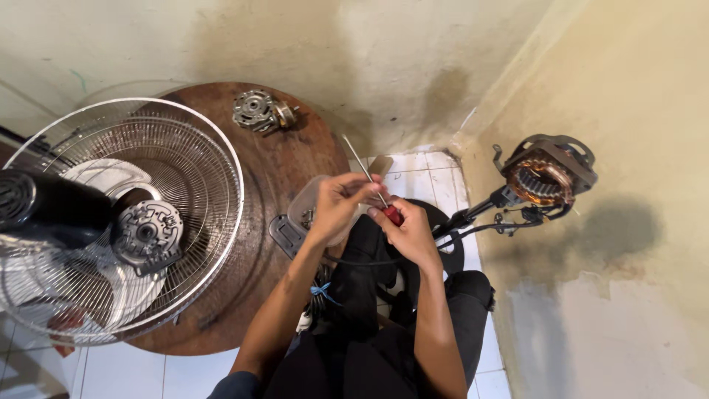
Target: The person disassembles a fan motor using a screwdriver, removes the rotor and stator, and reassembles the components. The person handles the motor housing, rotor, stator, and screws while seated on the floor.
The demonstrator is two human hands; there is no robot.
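Note:
My right hand [408,230] grips the red handle of a screwdriver [375,188], whose thin metal shaft points up and to the left. My left hand [341,201] pinches the shaft near its middle, fingers closed around it. Both hands are raised over my lap, just above a clear plastic container [304,207] at the edge of a round wooden table [284,159]. What the left fingertips press against the shaft is too small to tell.
A wire fan guard [199,214] with a motor hub [148,233] lies on the table's left. A metal motor cover [260,111] sits at the table's far side. A stand fan's bare copper-wound motor [545,176] stands by the right wall. White floor tiles lie below.

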